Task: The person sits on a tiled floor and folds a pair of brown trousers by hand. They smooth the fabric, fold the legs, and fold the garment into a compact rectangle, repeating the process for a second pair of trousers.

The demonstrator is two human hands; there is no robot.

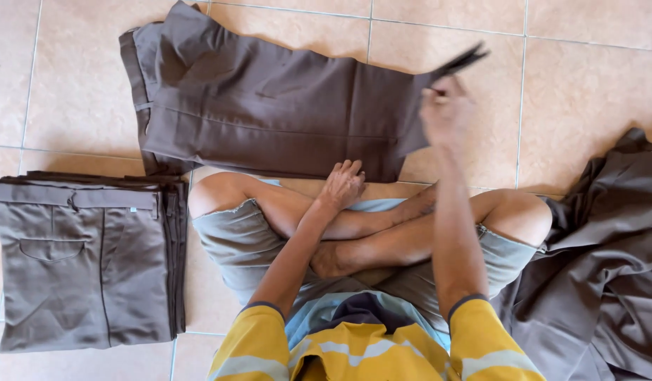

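Sitting cross-legged on a tiled floor (594, 85), a person in a yellow striped shirt folds a pair of brown trousers (269, 113) laid flat just in front of the knees. The right hand (447, 113), blurred in motion, pinches the trouser leg ends and holds them lifted off the floor above the rest of the garment; its fingers are closed on the cloth. The left hand (342, 185) rests with loosely curled fingers on the near edge of the trousers, pressing it down rather than gripping, as far as the view shows.

The trousers lie lengthwise across the floor, waistband toward the person's left, legs toward the right, and appear already doubled leg on leg. Judging from this, the fold is in its middle stage: the legs are raised but not yet laid over toward the waistband.

To the person's left sits a neat stack of folded trousers (86, 261), several pairs deep, suggesting a good share of the work is done. To the right lies a loose heap of brown clothes (601, 268), unfolded and crumpled, touching the person's knee, which looks like what remains.
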